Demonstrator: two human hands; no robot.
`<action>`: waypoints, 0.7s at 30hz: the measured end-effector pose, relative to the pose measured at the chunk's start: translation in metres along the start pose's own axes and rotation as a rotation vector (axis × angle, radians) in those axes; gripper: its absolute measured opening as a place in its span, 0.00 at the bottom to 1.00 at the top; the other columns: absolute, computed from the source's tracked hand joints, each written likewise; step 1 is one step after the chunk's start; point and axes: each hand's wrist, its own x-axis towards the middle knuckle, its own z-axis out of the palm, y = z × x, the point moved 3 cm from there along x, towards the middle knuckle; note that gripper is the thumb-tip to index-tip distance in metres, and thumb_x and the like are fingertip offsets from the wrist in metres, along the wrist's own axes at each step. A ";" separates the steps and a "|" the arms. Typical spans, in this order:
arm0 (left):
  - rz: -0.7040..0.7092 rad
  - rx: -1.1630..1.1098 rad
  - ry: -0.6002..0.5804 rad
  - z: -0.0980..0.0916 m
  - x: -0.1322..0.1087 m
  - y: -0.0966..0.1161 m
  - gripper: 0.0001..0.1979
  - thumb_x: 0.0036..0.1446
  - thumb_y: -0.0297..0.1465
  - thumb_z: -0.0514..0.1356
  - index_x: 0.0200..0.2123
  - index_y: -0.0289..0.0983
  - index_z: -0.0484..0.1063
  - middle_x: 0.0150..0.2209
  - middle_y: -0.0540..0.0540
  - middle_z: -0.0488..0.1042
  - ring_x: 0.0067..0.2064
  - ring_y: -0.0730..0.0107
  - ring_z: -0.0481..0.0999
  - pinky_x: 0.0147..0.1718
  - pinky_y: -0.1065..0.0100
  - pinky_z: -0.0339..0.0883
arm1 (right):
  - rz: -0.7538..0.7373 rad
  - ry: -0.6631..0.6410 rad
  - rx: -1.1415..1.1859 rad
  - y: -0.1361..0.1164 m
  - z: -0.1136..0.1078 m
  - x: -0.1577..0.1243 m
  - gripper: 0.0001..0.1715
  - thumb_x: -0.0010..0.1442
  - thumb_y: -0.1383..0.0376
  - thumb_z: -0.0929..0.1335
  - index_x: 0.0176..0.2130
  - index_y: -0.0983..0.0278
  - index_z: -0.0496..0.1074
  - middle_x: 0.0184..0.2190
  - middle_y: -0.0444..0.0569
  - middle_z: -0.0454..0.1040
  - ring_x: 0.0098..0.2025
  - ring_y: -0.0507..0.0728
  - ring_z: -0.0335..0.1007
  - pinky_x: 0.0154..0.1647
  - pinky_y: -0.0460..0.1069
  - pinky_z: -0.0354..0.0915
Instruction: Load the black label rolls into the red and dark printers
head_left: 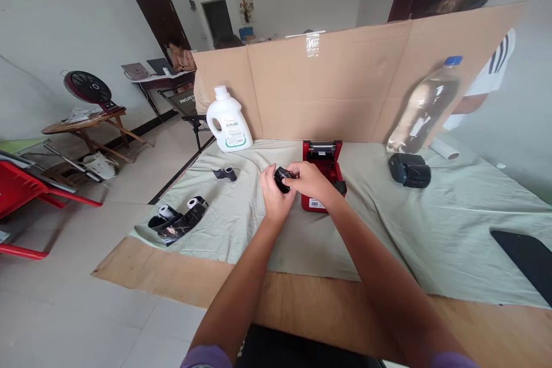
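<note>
My left hand is closed round the side of a small roll of shiny black film, held above the cloth. From the right, my right hand pinches the same roll with thumb and fingers. Just behind and right of my hands stands a red label printer with its lid raised; my right hand and wrist hide part of its inside. To the left, a partly unrolled strip of black film lies on the cloth. Nearer the table's left corner, more black film curls around white-cored rolls.
A cardboard screen closes off the back. A white detergent bottle stands back left; a large clear bottle leans back right. Nearby are a black roll-shaped bundle, a white tube and a dark flat object.
</note>
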 end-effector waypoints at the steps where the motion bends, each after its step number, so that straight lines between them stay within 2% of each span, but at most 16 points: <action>1: -0.022 -0.002 -0.022 0.001 -0.001 0.000 0.32 0.54 0.35 0.65 0.60 0.37 0.61 0.55 0.35 0.70 0.57 0.52 0.72 0.56 0.53 0.67 | 0.007 0.004 -0.040 -0.001 -0.001 0.000 0.07 0.53 0.63 0.67 0.25 0.61 0.67 0.25 0.42 0.70 0.30 0.53 0.64 0.29 0.48 0.53; 5: -0.106 -0.035 -0.077 0.003 -0.002 -0.001 0.27 0.56 0.35 0.65 0.57 0.39 0.65 0.53 0.40 0.75 0.54 0.56 0.76 0.54 0.56 0.70 | 0.036 0.021 -0.142 -0.002 0.003 -0.001 0.08 0.54 0.64 0.68 0.25 0.61 0.66 0.25 0.43 0.69 0.31 0.54 0.63 0.30 0.48 0.53; 8: -0.107 -0.028 -0.076 0.003 -0.001 0.001 0.28 0.56 0.38 0.66 0.58 0.39 0.65 0.54 0.39 0.76 0.55 0.55 0.76 0.54 0.55 0.70 | 0.021 0.003 -0.141 -0.002 -0.001 0.001 0.09 0.54 0.65 0.67 0.23 0.61 0.66 0.23 0.43 0.69 0.29 0.54 0.62 0.30 0.48 0.53; 10: -0.105 0.004 -0.088 0.004 0.000 0.003 0.33 0.54 0.41 0.67 0.61 0.38 0.63 0.54 0.37 0.75 0.56 0.52 0.76 0.55 0.53 0.69 | -0.008 0.020 -0.116 0.000 -0.017 0.002 0.09 0.55 0.65 0.66 0.24 0.61 0.66 0.23 0.43 0.69 0.28 0.54 0.62 0.31 0.49 0.54; 12: -0.097 0.034 -0.122 0.006 -0.002 0.006 0.38 0.53 0.44 0.68 0.63 0.38 0.61 0.52 0.37 0.77 0.53 0.52 0.77 0.54 0.52 0.68 | -0.027 0.066 -0.082 0.006 -0.042 0.002 0.09 0.57 0.65 0.65 0.25 0.62 0.68 0.24 0.43 0.70 0.29 0.53 0.63 0.32 0.49 0.55; 14: -0.031 0.029 -0.174 0.007 -0.004 0.013 0.35 0.56 0.44 0.66 0.63 0.37 0.61 0.47 0.39 0.78 0.49 0.55 0.78 0.51 0.55 0.70 | -0.023 0.068 -0.043 0.017 -0.071 0.001 0.11 0.57 0.62 0.64 0.26 0.62 0.70 0.24 0.43 0.71 0.29 0.54 0.64 0.34 0.49 0.56; 17: 0.185 -0.030 -0.271 0.008 -0.012 0.030 0.25 0.60 0.41 0.61 0.58 0.38 0.67 0.42 0.42 0.79 0.43 0.58 0.78 0.46 0.58 0.69 | -0.025 -0.035 0.016 0.038 -0.099 0.000 0.12 0.56 0.59 0.66 0.28 0.63 0.75 0.26 0.43 0.73 0.31 0.55 0.66 0.37 0.49 0.59; 19: 0.314 -0.053 -0.355 0.010 -0.018 0.043 0.23 0.60 0.41 0.61 0.55 0.39 0.70 0.43 0.41 0.78 0.45 0.58 0.78 0.46 0.58 0.68 | -0.008 -0.086 0.009 0.053 -0.103 0.002 0.11 0.53 0.59 0.68 0.30 0.62 0.77 0.29 0.44 0.76 0.34 0.57 0.68 0.40 0.50 0.61; 21: 0.390 -0.053 -0.425 0.013 -0.024 0.051 0.24 0.59 0.43 0.61 0.56 0.40 0.71 0.48 0.40 0.77 0.48 0.56 0.76 0.47 0.57 0.67 | 0.053 -0.113 -0.046 0.068 -0.097 0.007 0.08 0.51 0.61 0.70 0.31 0.62 0.79 0.29 0.45 0.78 0.35 0.59 0.69 0.42 0.52 0.63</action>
